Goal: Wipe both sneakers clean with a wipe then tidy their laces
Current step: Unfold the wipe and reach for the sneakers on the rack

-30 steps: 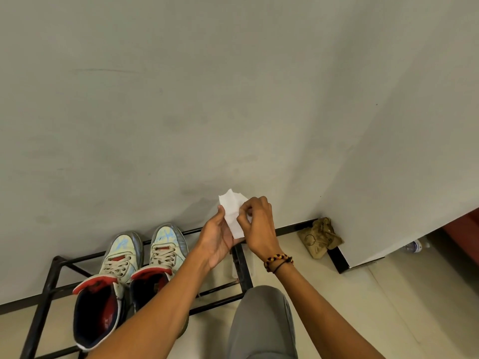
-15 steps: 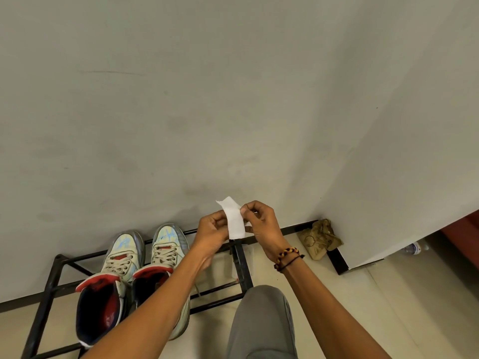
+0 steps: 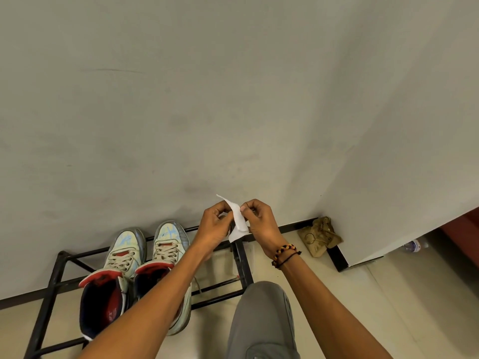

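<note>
White wipe (image 3: pixel 238 220) upright between both hands; left hand (image 3: pixel 215 224) and right hand (image 3: pixel 259 220) fingertips pinch its opposite edges, above rack (image 3: pixel 241 257).

Both hands met just below the frame's centre, the left hand (image 3: pixel 213 225) and the right hand (image 3: pixel 260 221) pinching a folded white wipe (image 3: pixel 238 221) between them, its strip hanging tilted above the rack's corner. At about seven o'clock two pale sneakers (image 3: pixel 145 265) sat side by side on a black metal rack (image 3: pixel 55 278) — toes to the grey wall (image 3: pixel 181 99), laces loose, the left forearm crossing the nearer one. At four o'clock a crumpled tan bag (image 3: pixel 320 235) lay on the floor against the wall's corner — beside it, a beaded bracelet (image 3: pixel 285 253) circled the right wrist.
</note>
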